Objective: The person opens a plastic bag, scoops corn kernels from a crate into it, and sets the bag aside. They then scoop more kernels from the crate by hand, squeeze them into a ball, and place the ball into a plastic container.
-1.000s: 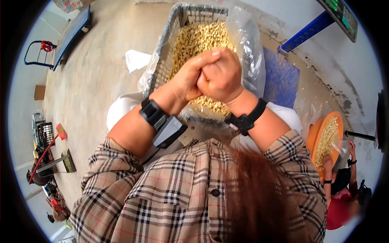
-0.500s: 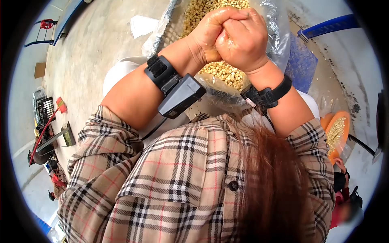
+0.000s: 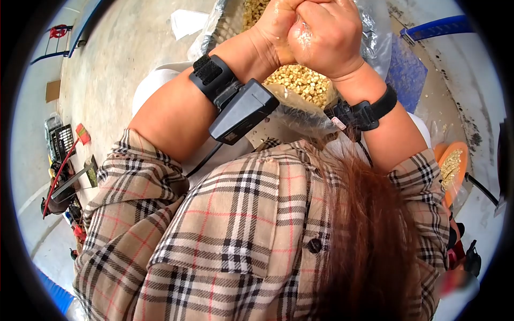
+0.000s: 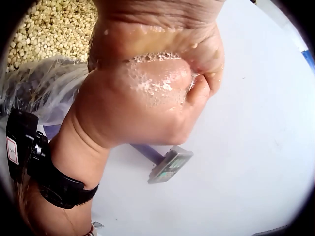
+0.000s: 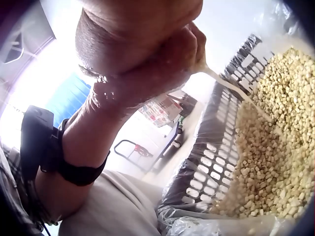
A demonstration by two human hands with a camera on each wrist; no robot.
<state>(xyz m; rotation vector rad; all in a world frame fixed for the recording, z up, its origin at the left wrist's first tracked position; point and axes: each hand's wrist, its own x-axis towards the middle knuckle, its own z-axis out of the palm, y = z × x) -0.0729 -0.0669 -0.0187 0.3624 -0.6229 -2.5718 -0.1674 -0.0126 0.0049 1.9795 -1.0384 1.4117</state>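
Both hands are clasped over a basket of pale yellow kernels (image 3: 305,84) that look like corn. My left hand (image 3: 276,32) wraps against my right hand (image 3: 331,41), whose fingers are curled into a fist. In the left wrist view, wet foam (image 4: 160,88) covers the skin where they press together. A thin milky stream of liquid (image 5: 229,82) runs from the hands down onto the kernels in the right wrist view. Whatever the hands squeeze is hidden between them; I cannot tell what it is. The slotted plastic basket (image 5: 216,162) is lined with clear plastic.
White-clothed knees (image 3: 152,88) flank the basket. A blue mat (image 3: 407,75) lies at its right. Farther right is an orange tub (image 3: 455,155) of kernels. A scale display (image 4: 170,164) stands by the wall, and a blue trolley (image 5: 165,150) is behind.
The clasped hands have shifted up and to the right in the head view and stay pressed together. The basket now shows less, nearer the top edge.
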